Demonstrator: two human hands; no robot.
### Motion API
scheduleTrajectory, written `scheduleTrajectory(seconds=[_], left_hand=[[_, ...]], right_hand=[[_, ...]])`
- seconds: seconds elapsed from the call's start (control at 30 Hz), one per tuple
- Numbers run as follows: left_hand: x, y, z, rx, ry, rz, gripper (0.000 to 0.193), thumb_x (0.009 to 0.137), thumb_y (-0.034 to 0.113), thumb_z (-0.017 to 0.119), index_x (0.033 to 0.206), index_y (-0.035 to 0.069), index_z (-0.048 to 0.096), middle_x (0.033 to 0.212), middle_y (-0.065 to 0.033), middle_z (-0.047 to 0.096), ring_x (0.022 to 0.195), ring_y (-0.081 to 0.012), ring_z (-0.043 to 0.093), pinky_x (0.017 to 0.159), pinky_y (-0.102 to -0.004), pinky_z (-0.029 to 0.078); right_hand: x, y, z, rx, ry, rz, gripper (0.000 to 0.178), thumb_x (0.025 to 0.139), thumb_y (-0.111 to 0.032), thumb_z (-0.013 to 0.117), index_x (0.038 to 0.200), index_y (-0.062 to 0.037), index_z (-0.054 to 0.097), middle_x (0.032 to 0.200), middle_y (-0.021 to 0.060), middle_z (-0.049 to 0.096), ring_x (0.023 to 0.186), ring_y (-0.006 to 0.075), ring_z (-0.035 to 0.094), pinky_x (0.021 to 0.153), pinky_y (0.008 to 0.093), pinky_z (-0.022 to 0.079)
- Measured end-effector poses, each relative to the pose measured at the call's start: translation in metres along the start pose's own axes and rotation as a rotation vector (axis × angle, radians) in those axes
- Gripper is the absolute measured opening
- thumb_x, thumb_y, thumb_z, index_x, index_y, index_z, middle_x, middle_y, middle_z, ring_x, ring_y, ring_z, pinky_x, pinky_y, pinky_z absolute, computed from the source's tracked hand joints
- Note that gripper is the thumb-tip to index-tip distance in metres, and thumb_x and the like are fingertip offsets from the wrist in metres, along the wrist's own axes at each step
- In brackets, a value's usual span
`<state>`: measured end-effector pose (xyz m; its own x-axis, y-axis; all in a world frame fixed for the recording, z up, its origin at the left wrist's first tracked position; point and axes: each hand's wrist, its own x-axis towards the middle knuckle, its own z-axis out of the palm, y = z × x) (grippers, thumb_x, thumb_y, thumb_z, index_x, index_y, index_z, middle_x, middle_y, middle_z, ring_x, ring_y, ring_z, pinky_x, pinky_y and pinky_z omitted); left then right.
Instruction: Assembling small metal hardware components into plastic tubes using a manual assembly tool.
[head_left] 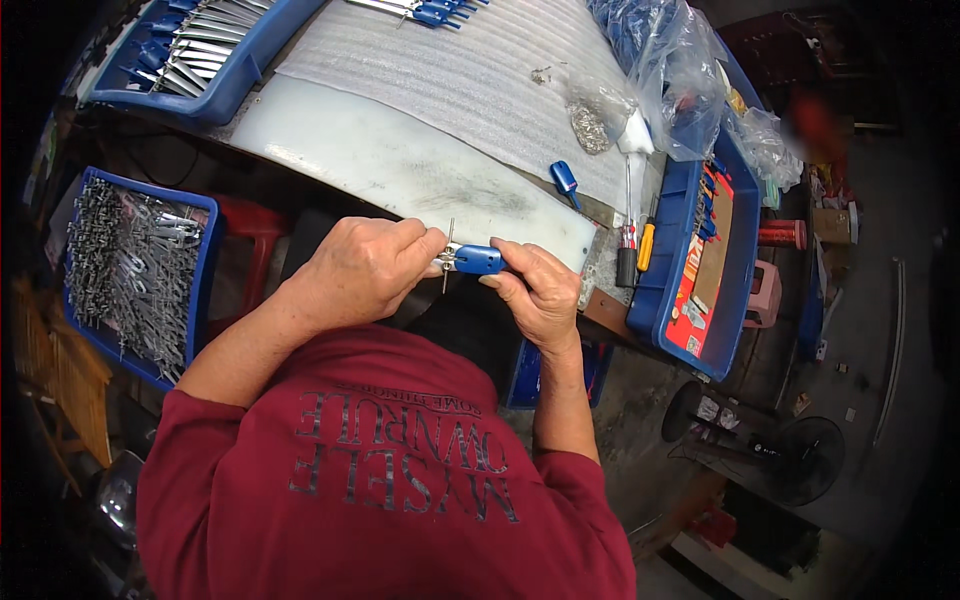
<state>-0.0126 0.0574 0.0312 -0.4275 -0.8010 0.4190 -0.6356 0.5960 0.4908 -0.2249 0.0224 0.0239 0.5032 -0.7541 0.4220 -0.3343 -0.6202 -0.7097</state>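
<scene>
Over the near edge of the white work board (350, 130), both hands meet at one small assembly. My left hand (360, 265) is closed, thumb and fingers pinching a silver metal part (447, 262) with a thin crosswise rod. From the other side, the thumb and fingers of my right hand (540, 290) pinch a blue plastic handle piece (478, 260). The blue piece and the metal part are lined up end to end; whether they are joined, I cannot tell. A similar blue handle piece (563, 178) lies alone on the table, beyond my right hand.
Right of the board lie a red-and-black screwdriver (627, 245) and a yellow-handled tool (646, 245), beside a blue bin (655, 265). A bag of small metal parts (588, 125) rests farther back. Bins of metal parts (203, 225) and blue-handled pieces (235, 85) stand left.
</scene>
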Motion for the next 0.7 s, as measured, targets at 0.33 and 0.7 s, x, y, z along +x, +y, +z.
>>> scheduleTrajectory(seconds=[0.33,0.7], left_hand=[[0.0007,0.0001,0.0005,0.010,0.004,0.003,0.024,0.066,0.008,0.064,0.085,0.002,0.051,0.064,-0.0084,0.046,0.053,-0.0240,0.051,0.046,-0.0336,0.040],[0.0037,-0.0056,0.0035,0.083,0.034,0.040,0.020,0.070,0.011,0.061,0.084,0.003,0.051,0.061,-0.0071,0.045,0.050,-0.0225,0.050,0.044,-0.0330,0.039]], right_hand=[[-0.0021,0.0036,-0.0016,-0.025,-0.032,0.006,0.030,0.067,-0.006,0.070,0.095,0.0015,0.061,0.070,0.0093,0.059,0.058,0.0143,0.054,0.053,0.0235,0.043],[-0.0015,0.0018,-0.0026,0.014,-0.040,0.177,0.039,0.070,-0.011,0.070,0.105,0.0001,0.056,0.082,0.0080,0.058,0.065,0.0109,0.056,0.057,0.0212,0.046]])
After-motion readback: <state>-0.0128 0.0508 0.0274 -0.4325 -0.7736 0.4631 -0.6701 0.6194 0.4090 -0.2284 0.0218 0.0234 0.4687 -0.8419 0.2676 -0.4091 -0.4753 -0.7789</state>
